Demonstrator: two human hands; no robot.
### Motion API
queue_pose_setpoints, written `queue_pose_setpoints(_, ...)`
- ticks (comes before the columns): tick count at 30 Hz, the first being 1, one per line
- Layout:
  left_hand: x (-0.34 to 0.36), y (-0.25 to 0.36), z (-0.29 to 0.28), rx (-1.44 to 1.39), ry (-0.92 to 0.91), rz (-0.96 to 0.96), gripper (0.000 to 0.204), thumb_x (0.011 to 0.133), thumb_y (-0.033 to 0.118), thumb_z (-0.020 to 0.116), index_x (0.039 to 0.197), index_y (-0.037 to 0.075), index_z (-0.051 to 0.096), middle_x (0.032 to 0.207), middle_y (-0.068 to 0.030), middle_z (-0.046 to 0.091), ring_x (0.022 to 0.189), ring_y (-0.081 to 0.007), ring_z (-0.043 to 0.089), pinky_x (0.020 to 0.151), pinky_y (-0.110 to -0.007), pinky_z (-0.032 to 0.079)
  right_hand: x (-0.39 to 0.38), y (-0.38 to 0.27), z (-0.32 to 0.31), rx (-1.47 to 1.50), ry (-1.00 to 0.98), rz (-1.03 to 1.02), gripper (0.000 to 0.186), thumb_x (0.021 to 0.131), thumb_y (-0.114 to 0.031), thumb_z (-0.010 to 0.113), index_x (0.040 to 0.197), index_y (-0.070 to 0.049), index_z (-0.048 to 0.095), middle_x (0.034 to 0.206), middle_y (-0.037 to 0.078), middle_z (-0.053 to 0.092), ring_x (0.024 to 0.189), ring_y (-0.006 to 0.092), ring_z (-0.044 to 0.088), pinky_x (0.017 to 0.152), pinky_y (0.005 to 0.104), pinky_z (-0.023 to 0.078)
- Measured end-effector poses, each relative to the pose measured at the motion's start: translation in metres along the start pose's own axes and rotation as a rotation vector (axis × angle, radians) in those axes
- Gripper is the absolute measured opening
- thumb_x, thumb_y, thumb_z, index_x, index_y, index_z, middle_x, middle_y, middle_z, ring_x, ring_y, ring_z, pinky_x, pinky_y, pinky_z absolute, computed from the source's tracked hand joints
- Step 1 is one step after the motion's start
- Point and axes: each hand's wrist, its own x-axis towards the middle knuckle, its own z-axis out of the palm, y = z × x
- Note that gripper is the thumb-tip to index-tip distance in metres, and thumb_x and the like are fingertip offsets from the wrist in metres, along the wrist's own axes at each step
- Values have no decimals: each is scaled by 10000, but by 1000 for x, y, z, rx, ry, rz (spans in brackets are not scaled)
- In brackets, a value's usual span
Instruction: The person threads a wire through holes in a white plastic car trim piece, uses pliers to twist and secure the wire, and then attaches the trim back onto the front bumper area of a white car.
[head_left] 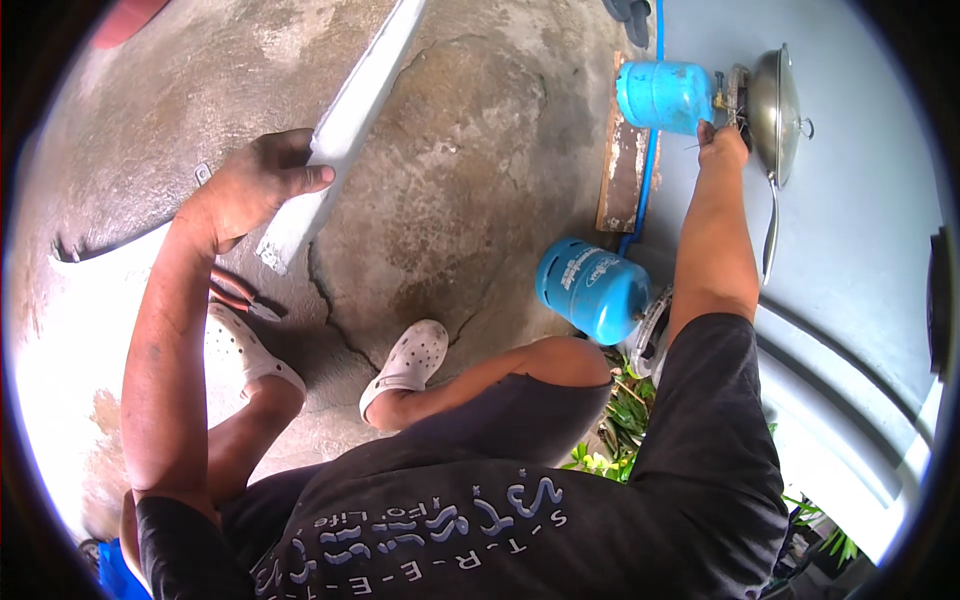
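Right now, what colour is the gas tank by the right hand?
The gas tank is bright blue; the head view shows it best.

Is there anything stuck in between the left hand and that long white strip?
No, nothing that I can see. The left hand grips the long white strip directly, its thumb on top. The pliers lie on the floor near the left shoe, not between them.

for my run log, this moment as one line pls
left hand: grips white strip | right hand: by blue cylinder and burner, hold unclear | nearby: pliers, second cylinder, lidded pan
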Motion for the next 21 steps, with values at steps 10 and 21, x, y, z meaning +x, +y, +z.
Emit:
queue_pose_setpoints(10,0,-5,5,-26,-7,-22,669,913,451,820,1389,3,677,1167,-166,771,1094,-270,708,1036,-395,513,-12,16,-13,-32,-30,-9,224,964,65,508,1167,155,542,938,267,691,696,350,734,595,429,630)
queue_pose_setpoints(21,-1,5,8,19,-6,-70,540,955,370,795,1332,-4,699,1189,-176,766,1129,-291,699,1059,-403,505,-6,21,-12,60,64,-39,179,964,109,499,1109,202,548,947,270,710,725,320,755,592,393,659)
